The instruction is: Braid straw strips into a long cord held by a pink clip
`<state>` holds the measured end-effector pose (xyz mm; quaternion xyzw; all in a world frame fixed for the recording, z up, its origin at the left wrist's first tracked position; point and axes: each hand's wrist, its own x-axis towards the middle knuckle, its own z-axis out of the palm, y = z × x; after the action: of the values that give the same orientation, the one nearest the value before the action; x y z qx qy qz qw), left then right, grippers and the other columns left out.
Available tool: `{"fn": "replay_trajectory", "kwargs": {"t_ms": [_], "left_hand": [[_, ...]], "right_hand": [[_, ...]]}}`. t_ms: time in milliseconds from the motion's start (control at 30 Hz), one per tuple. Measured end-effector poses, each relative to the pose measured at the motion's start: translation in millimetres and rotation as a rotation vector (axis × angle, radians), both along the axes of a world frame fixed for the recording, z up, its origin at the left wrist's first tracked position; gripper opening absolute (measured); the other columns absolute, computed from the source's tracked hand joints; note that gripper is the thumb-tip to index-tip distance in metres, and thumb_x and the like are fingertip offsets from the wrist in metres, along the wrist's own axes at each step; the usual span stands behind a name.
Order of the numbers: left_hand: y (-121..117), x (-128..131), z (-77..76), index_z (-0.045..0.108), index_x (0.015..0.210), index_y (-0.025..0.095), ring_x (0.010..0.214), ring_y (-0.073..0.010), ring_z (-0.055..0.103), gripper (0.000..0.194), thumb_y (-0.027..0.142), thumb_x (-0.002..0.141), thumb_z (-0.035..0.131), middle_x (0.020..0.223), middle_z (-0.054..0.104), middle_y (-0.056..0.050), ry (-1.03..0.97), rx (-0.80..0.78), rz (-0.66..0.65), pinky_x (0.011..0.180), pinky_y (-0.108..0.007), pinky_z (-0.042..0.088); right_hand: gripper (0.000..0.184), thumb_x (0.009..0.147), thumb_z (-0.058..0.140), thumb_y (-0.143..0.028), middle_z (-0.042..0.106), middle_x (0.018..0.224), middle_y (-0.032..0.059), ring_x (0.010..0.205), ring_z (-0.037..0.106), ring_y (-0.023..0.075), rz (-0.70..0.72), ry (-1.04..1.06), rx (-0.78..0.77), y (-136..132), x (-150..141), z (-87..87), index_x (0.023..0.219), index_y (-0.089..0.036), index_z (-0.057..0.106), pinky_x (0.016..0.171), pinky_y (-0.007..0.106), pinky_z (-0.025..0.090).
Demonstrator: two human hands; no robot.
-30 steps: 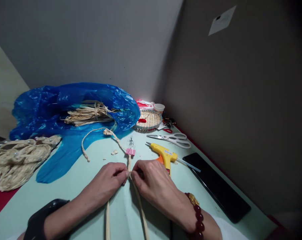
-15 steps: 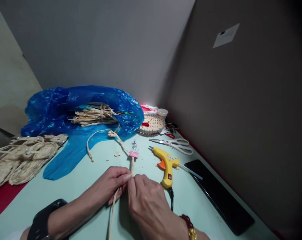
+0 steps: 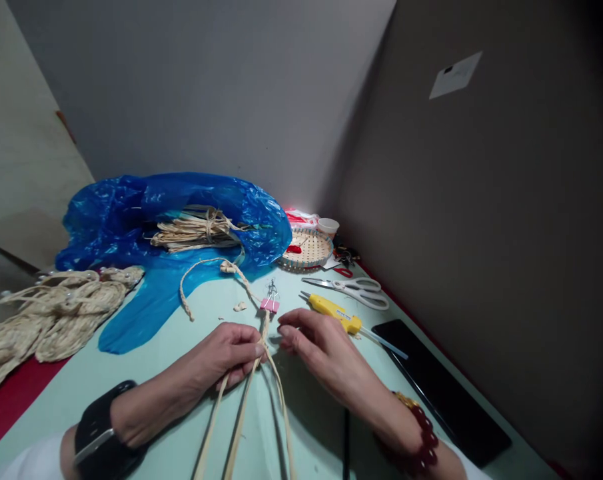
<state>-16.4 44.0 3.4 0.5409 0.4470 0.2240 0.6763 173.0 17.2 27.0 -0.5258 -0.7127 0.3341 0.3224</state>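
A pale straw braid (image 3: 266, 324) runs toward me from a pink binder clip (image 3: 270, 305) on the table. My left hand (image 3: 238, 353) pinches the braid at its near end between thumb and fingers. From that pinch, three loose straw strands (image 3: 240, 427) fan out toward the table's near edge. My right hand (image 3: 321, 343) is off the straw, just to its right, with the fingers curved and parted and nothing visible in them. Beyond the clip, a thin braided cord (image 3: 241, 279) with a knot curves away to the left.
A yellow glue gun (image 3: 331, 311) lies partly behind my right hand, near white-handled scissors (image 3: 354, 288) and a black tablet-like slab (image 3: 446, 393). At the back are a blue plastic bag (image 3: 106, 217) with a straw bundle (image 3: 196, 230) and a woven basket (image 3: 311, 248). Woven straw pieces (image 3: 76, 317) lie left.
My right hand has let go of the straw and moved right and up, its fingers parting. The strands now show spread below my left hand, which still pinches the braid.
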Motion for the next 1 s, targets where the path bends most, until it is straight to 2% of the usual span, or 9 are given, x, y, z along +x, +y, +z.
{"fn": "replay_trajectory", "kwargs": {"t_ms": [100, 200, 300, 400, 467, 600, 667, 833, 1000], "left_hand": [[0.4, 0.6, -0.2, 0.055, 0.071, 0.015, 0.037, -0.0023, 0.031, 0.024, 0.037, 0.078, 0.060, 0.053, 0.049, 0.006, -0.001, 0.026, -0.031, 0.035, -0.015, 0.018], [0.1, 1.6, -2.2, 0.052, 0.068, 0.016, 0.035, -0.0034, 0.031, 0.028, 0.042, 0.078, 0.058, 0.050, 0.048, 0.007, 0.023, 0.073, -0.052, 0.034, -0.016, 0.020], [-1.6, 2.6, -3.3, 0.051, 0.068, 0.018, 0.033, -0.0049, 0.029, 0.026, 0.041, 0.079, 0.056, 0.044, 0.044, 0.009, 0.084, 0.112, -0.052, 0.033, -0.017, 0.020], [-3.6, 3.9, -2.5, 0.047, 0.062, 0.020, 0.035, -0.0058, 0.030, 0.025, 0.035, 0.080, 0.055, 0.045, 0.043, 0.009, 0.147, 0.161, -0.048, 0.035, -0.019, 0.020], [-5.1, 4.9, -1.1, 0.044, 0.057, 0.020, 0.040, -0.0070, 0.032, 0.027, 0.031, 0.081, 0.052, 0.047, 0.042, 0.008, 0.232, 0.260, -0.057, 0.040, -0.020, 0.022], [-9.7, 6.6, 4.0, 0.042, 0.056, 0.021, 0.053, -0.0125, 0.040, 0.032, 0.031, 0.086, 0.042, 0.052, 0.043, 0.005, 0.561, 0.545, -0.069, 0.052, -0.025, 0.027], [-12.8, 7.2, 7.8, 0.043, 0.057, 0.021, 0.056, -0.0147, 0.044, 0.033, 0.033, 0.087, 0.039, 0.054, 0.047, 0.004, 0.661, 0.605, -0.078, 0.055, -0.026, 0.028], [-22.2, 9.9, 14.1, 0.043, 0.060, 0.022, 0.057, -0.0156, 0.045, 0.034, 0.037, 0.090, 0.035, 0.056, 0.048, 0.004, 0.675, 0.587, -0.051, 0.057, -0.026, 0.029], [-32.6, 16.0, 8.2, 0.041, 0.057, 0.022, 0.054, -0.0152, 0.046, 0.035, 0.035, 0.090, 0.038, 0.054, 0.050, 0.003, 0.684, 0.622, -0.004, 0.055, -0.026, 0.030]], "right_hand": [[0.021, 0.092, 0.047, -0.031, 0.067, 0.075, 0.0044, 0.070, 0.063, 0.0159, 0.172, 0.201, -0.245, 5.1, -4.6, -14.6, 0.089, -0.015, 0.062, 0.064, 0.024, 0.044], [0.022, 0.092, 0.045, -0.031, 0.059, 0.062, -0.0005, 0.053, 0.056, 0.0113, 0.198, 0.293, -0.367, 5.1, -12.1, -23.6, 0.081, -0.016, 0.057, 0.054, 0.021, 0.041], [0.025, 0.088, 0.048, -0.028, 0.048, 0.055, -0.0035, 0.048, 0.044, 0.0079, 0.114, 0.165, -0.278, 6.8, -14.2, -24.1, 0.070, -0.015, 0.059, 0.048, 0.020, 0.031], [0.024, 0.083, 0.053, -0.024, 0.048, 0.054, -0.0027, 0.053, 0.040, 0.0084, 0.039, 0.109, -0.199, 9.6, -13.8, -24.2, 0.065, -0.013, 0.063, 0.049, 0.020, 0.028], [0.022, 0.080, 0.055, -0.024, 0.053, 0.056, -0.0014, 0.055, 0.041, 0.0089, 0.001, 0.157, -0.211, 10.1, -14.8, -26.6, 0.066, -0.012, 0.067, 0.051, 0.021, 0.029], [0.019, 0.078, 0.056, -0.023, 0.062, 0.064, 0.0019, 0.062, 0.050, 0.0111, -0.062, 0.238, -0.224, 6.6, -19.5, -32.2, 0.071, -0.012, 0.070, 0.055, 0.020, 0.035], [0.017, 0.078, 0.055, -0.020, 0.063, 0.066, 0.0020, 0.063, 0.051, 0.0116, -0.083, 0.214, -0.190, 3.8, -21.5, -32.1, 0.072, -0.013, 0.069, 0.056, 0.020, 0.036], [0.016, 0.081, 0.053, -0.016, 0.062, 0.066, 0.0017, 0.062, 0.051, 0.0120, -0.111, 0.041, -0.029, -2.3, -22.7, -23.8, 0.071, -0.014, 0.065, 0.058, 0.022, 0.035], [0.020, 0.080, 0.052, -0.012, 0.057, 0.063, -0.0001, 0.060, 0.046, 0.0111, -0.075, -0.011, 0.062, -3.8, -21.9, -21.0, 0.062, -0.015, 0.062, 0.058, 0.023, 0.031]]}}
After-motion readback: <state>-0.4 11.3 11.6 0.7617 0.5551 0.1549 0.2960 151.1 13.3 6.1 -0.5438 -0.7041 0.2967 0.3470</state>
